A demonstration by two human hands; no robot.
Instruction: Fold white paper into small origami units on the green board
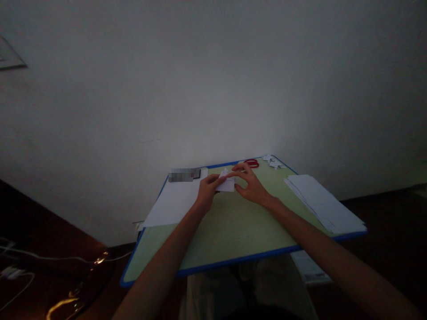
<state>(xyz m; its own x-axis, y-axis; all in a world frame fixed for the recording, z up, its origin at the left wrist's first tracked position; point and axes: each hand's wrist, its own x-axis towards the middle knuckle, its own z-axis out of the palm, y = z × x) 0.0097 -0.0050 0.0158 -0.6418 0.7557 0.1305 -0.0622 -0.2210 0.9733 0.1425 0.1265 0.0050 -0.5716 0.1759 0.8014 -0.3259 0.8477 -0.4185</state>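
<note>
A small folded piece of white paper (227, 184) lies on a green board with a blue edge (233, 226). My left hand (207, 192) pinches the paper's left side with closed fingers. My right hand (249, 183) pinches its top right corner between thumb and forefinger, the other fingers curled over the board. Both forearms reach in from the bottom of the view.
A white sheet (175, 200) lies at the board's left, a stack of white sheets (322, 204) at its right. Red scissors (251, 163) and small folded paper pieces (273, 162) sit at the far edge. A dark object (185, 174) lies at the back left. White cables (20, 266) trail at lower left.
</note>
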